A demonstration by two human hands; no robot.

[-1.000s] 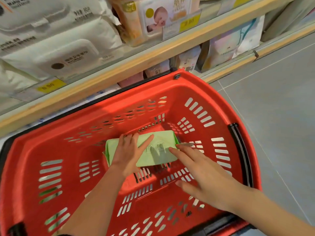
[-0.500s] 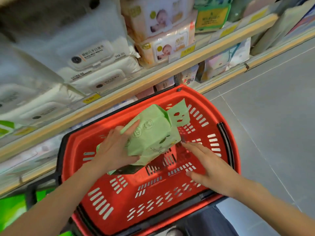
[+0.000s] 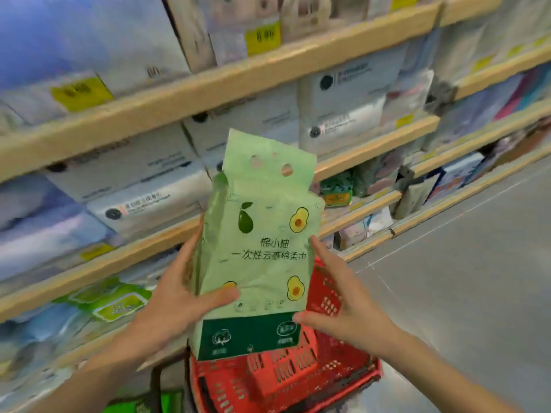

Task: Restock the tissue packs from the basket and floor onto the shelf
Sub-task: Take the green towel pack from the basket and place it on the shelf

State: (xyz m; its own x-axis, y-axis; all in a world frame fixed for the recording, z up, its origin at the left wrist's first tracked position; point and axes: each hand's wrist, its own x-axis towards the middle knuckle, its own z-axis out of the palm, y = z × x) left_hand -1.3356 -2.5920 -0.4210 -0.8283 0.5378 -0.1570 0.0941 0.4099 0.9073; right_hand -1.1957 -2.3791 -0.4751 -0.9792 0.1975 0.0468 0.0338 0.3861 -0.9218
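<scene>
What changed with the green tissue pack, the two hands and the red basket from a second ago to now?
The green tissue pack was lifted out of the red basket and turned upright in front of the shelves. The left hand gripped it throughout; the right hand, earlier only at its edge, now steadies its side. The basket stayed below.

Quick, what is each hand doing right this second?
Left hand: closed on the upright light green avocado-print tissue pack, thumb across its front.
Right hand: open, fingers spread at the pack's right edge; contact cannot be told.
</scene>
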